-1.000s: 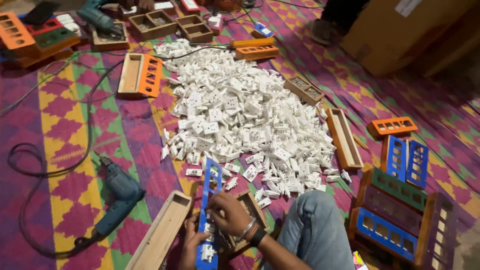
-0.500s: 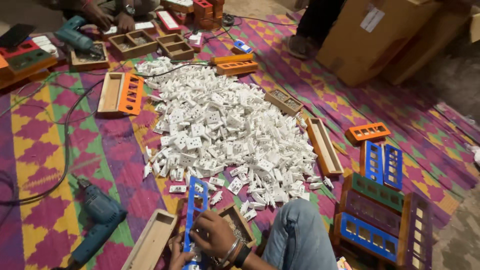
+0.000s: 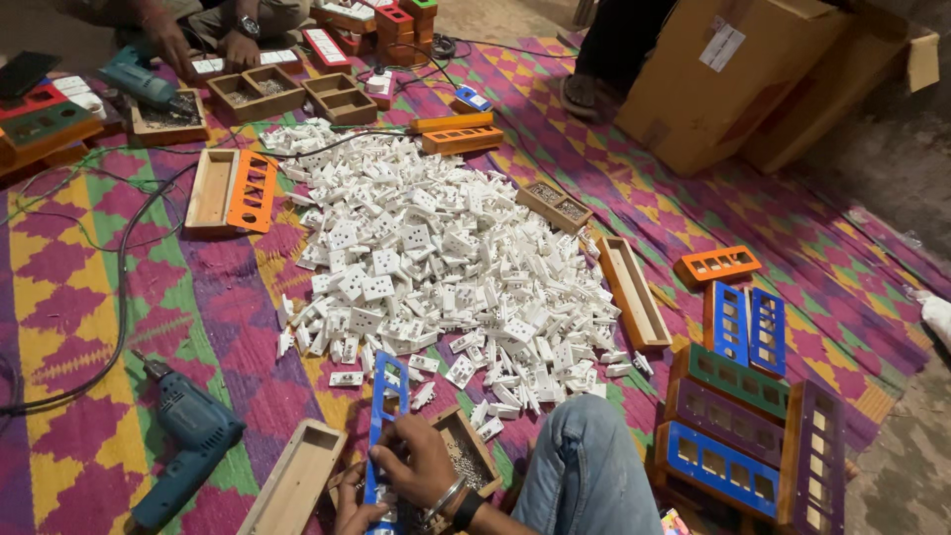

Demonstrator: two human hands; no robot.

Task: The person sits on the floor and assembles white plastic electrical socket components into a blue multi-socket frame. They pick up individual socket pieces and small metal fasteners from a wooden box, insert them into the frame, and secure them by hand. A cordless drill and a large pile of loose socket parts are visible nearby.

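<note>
At the bottom middle of the head view both my hands grip a long blue plastic faceplate [image 3: 381,411] with rectangular cut-outs. My right hand [image 3: 416,461], with a bracelet and a dark watch at the wrist, clasps its lower middle. My left hand [image 3: 349,507] is partly cut off by the frame's bottom edge and touches the strip's lower end. Just beyond the strip lies a big heap of white switch and socket modules [image 3: 436,267]. A small wooden box of screws [image 3: 466,458] sits under my right hand. My knee in blue jeans [image 3: 584,466] is to the right.
A teal power drill [image 3: 188,436] with a black cord lies on the patterned mat at the left, and an empty wooden box [image 3: 297,481] beside my hands. Stacked coloured frames [image 3: 738,396] stand at the right, cardboard boxes [image 3: 733,79] behind. Another person's hands [image 3: 203,45] work at the top left.
The view has shifted, so everything lies further left and lower. My hands keep their hold on the blue faceplate; the heap and the drill have not moved on the mat.
</note>
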